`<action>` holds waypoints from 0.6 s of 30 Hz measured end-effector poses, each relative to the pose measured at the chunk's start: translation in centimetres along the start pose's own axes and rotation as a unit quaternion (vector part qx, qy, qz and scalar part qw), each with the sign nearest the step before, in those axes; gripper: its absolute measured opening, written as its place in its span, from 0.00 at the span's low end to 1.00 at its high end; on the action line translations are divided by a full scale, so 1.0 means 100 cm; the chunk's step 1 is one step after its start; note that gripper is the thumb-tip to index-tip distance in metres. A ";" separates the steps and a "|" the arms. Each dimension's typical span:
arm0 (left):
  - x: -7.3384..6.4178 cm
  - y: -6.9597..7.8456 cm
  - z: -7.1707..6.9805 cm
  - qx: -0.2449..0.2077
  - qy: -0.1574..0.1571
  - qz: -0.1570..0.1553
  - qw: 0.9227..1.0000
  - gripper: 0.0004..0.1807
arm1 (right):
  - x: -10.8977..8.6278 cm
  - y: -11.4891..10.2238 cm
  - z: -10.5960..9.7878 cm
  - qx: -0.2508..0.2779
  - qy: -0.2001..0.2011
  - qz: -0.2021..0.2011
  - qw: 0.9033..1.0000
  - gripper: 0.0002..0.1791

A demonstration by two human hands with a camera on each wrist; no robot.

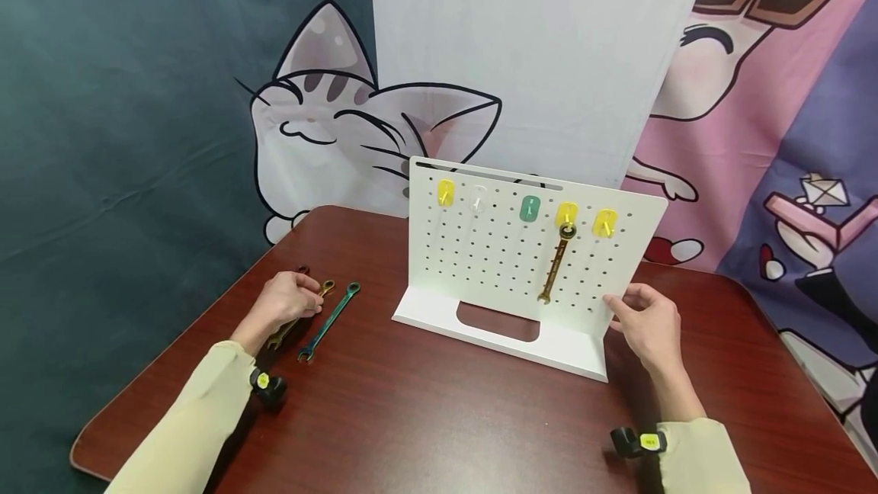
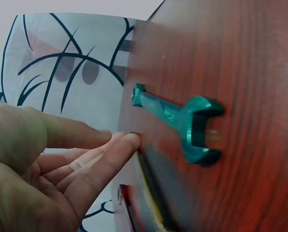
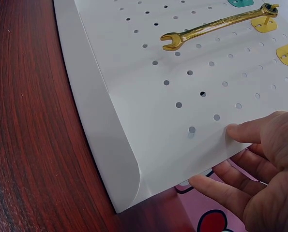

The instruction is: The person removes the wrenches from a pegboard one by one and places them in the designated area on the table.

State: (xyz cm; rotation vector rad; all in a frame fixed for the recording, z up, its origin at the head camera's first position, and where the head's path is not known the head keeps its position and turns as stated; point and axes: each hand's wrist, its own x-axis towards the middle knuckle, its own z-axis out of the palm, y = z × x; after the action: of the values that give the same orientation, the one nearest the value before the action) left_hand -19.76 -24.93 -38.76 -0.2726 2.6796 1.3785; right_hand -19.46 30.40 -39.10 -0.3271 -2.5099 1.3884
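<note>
My left hand point(image 1: 291, 297) reaches over a gold wrench point(image 1: 278, 338) lying on the table. In the left wrist view its fingers are nearly straight, with fingertips point(image 2: 131, 140) right by the wrench and thumb apart. A green wrench point(image 1: 329, 322) lies to its right; a reddish wrench point(image 2: 128, 208) lies on the other side, mostly hidden by the hand in the head view. My right hand point(image 1: 648, 324) pinches the right edge of a white pegboard point(image 1: 494, 250), thumb in front and fingers behind. Another gold wrench point(image 3: 221, 23) hangs by its ring end from a yellow hook point(image 1: 566, 213).
More hooks line the board's top: yellow point(image 1: 446, 193) at the left, a clear one point(image 1: 478, 199), green point(image 1: 530, 208), and yellow point(image 1: 605, 223) at the right. The board stands on its white base point(image 1: 428, 309) on the dark red table point(image 1: 439, 418). Printed cloth point(image 1: 137, 97) hangs behind.
</note>
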 end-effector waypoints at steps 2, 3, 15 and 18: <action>0.000 0.002 -0.001 0.013 0.011 0.008 1.000 0.21 | 0.000 0.000 0.000 -0.001 0.000 -0.001 1.000 0.23; 0.000 0.003 -0.001 0.017 0.015 0.014 1.000 0.21 | 0.000 0.000 0.000 -0.001 0.000 -0.001 1.000 0.23; 0.004 0.016 0.010 -0.109 -0.029 0.115 0.987 0.24 | 0.000 0.000 0.001 0.001 0.000 0.004 1.000 0.22; 0.004 0.023 0.012 -0.139 -0.053 0.136 0.980 0.25 | 0.000 0.001 0.000 0.001 0.002 0.003 1.000 0.23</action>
State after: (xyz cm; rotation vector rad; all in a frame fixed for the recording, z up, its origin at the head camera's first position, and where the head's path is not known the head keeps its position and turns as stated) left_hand -20.63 -22.64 -37.72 0.1481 2.5052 1.7908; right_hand -19.48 30.41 -39.17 -0.3364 -2.5066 1.3900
